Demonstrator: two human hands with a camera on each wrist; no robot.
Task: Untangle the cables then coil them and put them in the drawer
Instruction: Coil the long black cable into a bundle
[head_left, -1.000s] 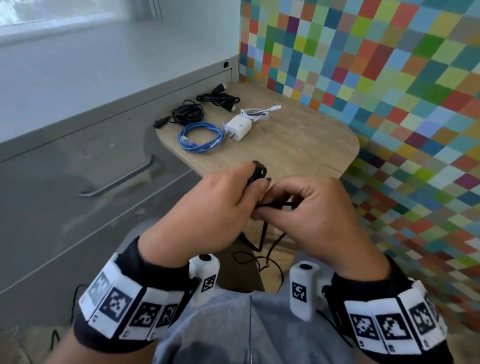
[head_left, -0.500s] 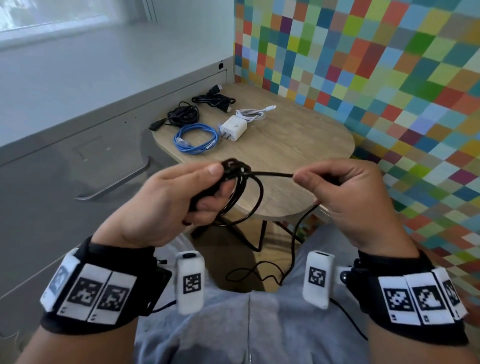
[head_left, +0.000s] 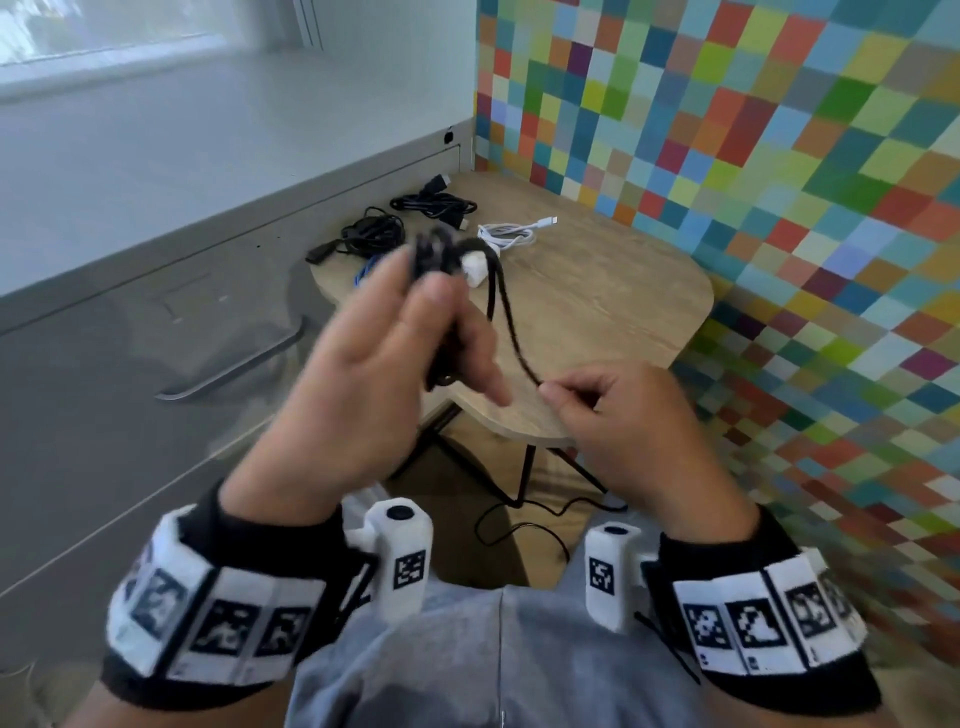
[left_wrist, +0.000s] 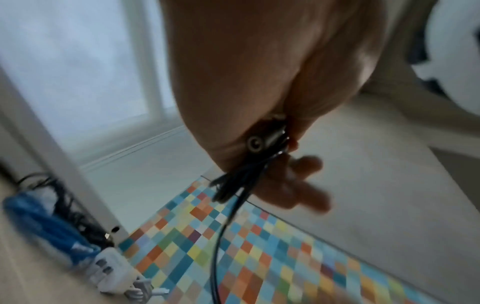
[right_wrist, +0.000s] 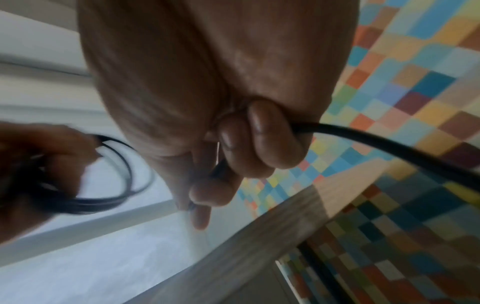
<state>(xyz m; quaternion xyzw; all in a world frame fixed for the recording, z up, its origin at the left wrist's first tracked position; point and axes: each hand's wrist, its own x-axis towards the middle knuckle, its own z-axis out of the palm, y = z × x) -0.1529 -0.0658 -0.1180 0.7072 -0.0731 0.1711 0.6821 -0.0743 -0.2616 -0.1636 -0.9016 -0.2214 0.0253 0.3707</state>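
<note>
Black cable, held in the air over the near edge of the round table. Left hand grips the gathered loops, fingers partly extended; right hand pinches the free run.

Change: half a second ago the run was stretched level between the hands. Now the left hand has lifted and the right has dropped, so the strand slopes down to the right. Judgement: another turn is being laid on; coiling underway, not finished.

Count on the far left of the table: two black bundles, one blue coil, one white cable, one white charger. Drawer at left, closed.
</note>
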